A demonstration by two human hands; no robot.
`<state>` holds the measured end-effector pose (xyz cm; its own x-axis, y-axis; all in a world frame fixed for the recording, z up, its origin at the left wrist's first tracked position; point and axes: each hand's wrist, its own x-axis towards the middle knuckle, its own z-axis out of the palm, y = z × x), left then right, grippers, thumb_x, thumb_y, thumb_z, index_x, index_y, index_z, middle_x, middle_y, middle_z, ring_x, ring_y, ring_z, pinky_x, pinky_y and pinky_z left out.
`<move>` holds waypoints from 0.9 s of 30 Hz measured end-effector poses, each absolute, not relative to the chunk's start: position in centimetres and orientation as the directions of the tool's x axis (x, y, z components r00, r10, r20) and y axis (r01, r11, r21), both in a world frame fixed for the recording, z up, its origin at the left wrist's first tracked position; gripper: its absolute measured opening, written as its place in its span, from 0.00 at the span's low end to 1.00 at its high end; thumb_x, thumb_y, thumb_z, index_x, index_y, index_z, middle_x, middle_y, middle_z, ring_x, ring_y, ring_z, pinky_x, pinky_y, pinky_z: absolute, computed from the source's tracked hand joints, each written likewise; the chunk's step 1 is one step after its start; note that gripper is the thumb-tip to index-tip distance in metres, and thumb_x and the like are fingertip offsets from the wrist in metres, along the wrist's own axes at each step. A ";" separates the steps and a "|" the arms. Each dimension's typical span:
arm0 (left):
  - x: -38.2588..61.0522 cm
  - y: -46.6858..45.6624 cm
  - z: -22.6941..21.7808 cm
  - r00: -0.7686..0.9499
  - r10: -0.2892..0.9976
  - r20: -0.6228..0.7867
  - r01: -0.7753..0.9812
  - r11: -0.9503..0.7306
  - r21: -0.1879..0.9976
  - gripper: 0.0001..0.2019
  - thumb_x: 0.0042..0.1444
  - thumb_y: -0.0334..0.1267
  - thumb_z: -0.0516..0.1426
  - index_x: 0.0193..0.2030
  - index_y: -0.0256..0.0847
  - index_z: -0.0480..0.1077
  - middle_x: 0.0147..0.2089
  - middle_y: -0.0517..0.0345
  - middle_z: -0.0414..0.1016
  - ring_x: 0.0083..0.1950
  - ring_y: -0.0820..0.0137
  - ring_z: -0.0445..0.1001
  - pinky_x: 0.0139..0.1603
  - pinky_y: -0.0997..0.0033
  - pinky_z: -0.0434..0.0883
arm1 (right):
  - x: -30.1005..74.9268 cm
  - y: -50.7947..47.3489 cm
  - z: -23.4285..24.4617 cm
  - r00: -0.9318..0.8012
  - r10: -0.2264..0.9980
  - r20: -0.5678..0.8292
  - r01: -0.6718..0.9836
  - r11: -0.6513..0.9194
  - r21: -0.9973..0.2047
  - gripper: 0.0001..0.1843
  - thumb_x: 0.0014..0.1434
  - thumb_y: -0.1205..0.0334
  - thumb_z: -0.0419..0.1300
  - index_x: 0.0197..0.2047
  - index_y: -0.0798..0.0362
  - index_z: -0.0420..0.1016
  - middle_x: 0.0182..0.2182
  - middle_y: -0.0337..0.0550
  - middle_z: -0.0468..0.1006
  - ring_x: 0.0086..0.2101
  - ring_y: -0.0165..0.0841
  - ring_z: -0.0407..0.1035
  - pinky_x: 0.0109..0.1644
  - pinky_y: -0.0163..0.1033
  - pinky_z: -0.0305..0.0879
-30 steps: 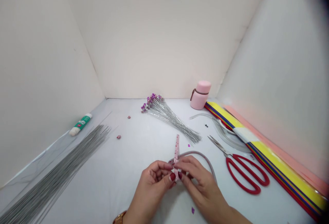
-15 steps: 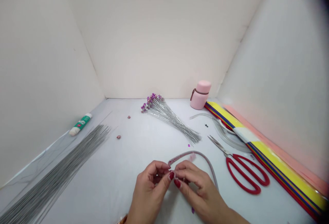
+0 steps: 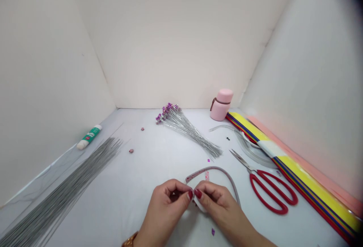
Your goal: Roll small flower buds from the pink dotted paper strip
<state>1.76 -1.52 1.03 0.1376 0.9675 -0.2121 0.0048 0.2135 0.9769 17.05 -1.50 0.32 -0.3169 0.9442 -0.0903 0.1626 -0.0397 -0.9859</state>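
My left hand and my right hand meet low in the middle of the view. Each is closed, thumb pressed against fingers, with the fingertips touching or nearly so. Between them they pinch a narrow pale strip, which shows white below the fingertips; the fingers hide much of it. A pinkish piece with red spots sticks out above my right hand; whether it joins the strip I cannot tell. Just behind the hands curves a grey tube with dark pink bits inside at its left end.
Red-handled scissors lie to the right, beside colored sheets and a clear tube. A bundle of silvery stems with purple tips lies behind. Grey wires and a glue stick are left; a pink bottle stands behind.
The fingertips have come closer together and my hands have shifted slightly down. The pale strip now shows below them, and the red-spotted piece appears more clearly above my right hand.
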 end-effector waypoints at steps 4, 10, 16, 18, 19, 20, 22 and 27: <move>1.8 -1.3 0.4 0.136 0.949 -0.283 -0.091 0.297 0.951 0.05 0.44 0.33 0.59 0.24 0.33 0.70 0.20 0.61 0.69 0.24 0.76 0.64 0.27 0.77 0.61 | 17.1 -1.4 0.0 -0.328 0.936 -0.126 0.152 -0.080 -0.985 0.12 0.52 0.56 0.58 0.28 0.57 0.70 0.19 0.35 0.64 0.22 0.26 0.57 0.25 0.30 0.53; 1.1 -0.8 0.7 0.269 0.930 -0.251 -0.136 0.295 0.946 0.08 0.46 0.36 0.60 0.31 0.33 0.72 0.25 0.59 0.72 0.27 0.75 0.66 0.31 0.76 0.63 | 17.1 -1.2 0.0 -0.359 0.912 -0.199 0.086 -0.180 -0.980 0.14 0.53 0.54 0.57 0.26 0.58 0.68 0.17 0.34 0.65 0.21 0.25 0.57 0.25 0.30 0.52; 1.2 -0.7 1.2 0.229 0.945 -0.236 -0.044 0.252 0.967 0.06 0.45 0.34 0.59 0.27 0.32 0.73 0.23 0.58 0.72 0.26 0.74 0.66 0.30 0.75 0.63 | 17.1 -1.3 -0.2 -0.364 0.908 -0.208 0.064 -0.198 -0.978 0.14 0.54 0.54 0.56 0.27 0.58 0.69 0.20 0.36 0.67 0.21 0.24 0.59 0.25 0.30 0.55; 1.4 -0.7 1.1 0.175 0.951 -0.256 -0.070 0.271 0.960 0.06 0.45 0.34 0.59 0.27 0.32 0.72 0.20 0.62 0.68 0.24 0.76 0.64 0.28 0.76 0.62 | 17.1 -1.3 -0.4 -0.360 0.906 -0.222 0.069 -0.212 -0.975 0.14 0.54 0.54 0.56 0.29 0.58 0.70 0.21 0.36 0.68 0.20 0.24 0.60 0.24 0.30 0.56; 1.5 -0.8 1.0 0.164 0.951 -0.264 -0.082 0.279 0.957 0.06 0.45 0.34 0.59 0.27 0.31 0.72 0.20 0.63 0.67 0.24 0.76 0.64 0.27 0.77 0.61 | 17.0 -1.2 -0.5 -0.362 0.902 -0.233 0.073 -0.222 -0.972 0.14 0.53 0.54 0.56 0.29 0.58 0.70 0.20 0.36 0.68 0.20 0.24 0.61 0.24 0.30 0.56; 1.6 -0.8 0.8 0.158 0.950 -0.269 -0.093 0.285 0.954 0.06 0.44 0.34 0.59 0.27 0.31 0.71 0.19 0.63 0.67 0.24 0.76 0.64 0.27 0.77 0.61 | 17.0 -1.2 -0.6 -0.367 0.897 -0.248 0.075 -0.237 -0.969 0.14 0.52 0.53 0.57 0.29 0.58 0.70 0.20 0.36 0.69 0.19 0.24 0.61 0.23 0.30 0.56; 1.6 -1.0 0.5 0.159 0.949 -0.273 -0.112 0.292 0.950 0.07 0.44 0.35 0.59 0.27 0.31 0.71 0.19 0.63 0.67 0.24 0.75 0.64 0.26 0.76 0.61 | 16.9 -1.2 -0.6 -0.373 0.885 -0.279 0.063 -0.276 -0.959 0.14 0.49 0.53 0.59 0.28 0.58 0.70 0.19 0.36 0.70 0.19 0.24 0.62 0.23 0.30 0.56; 1.7 -1.2 -0.2 0.162 0.955 -0.249 -0.139 0.271 0.952 0.08 0.46 0.37 0.59 0.28 0.32 0.70 0.20 0.61 0.67 0.24 0.73 0.66 0.27 0.74 0.61 | 16.6 -1.2 -0.4 -0.361 0.870 -0.336 -0.001 -0.360 -0.933 0.17 0.43 0.52 0.64 0.26 0.58 0.69 0.18 0.37 0.71 0.18 0.24 0.63 0.23 0.30 0.57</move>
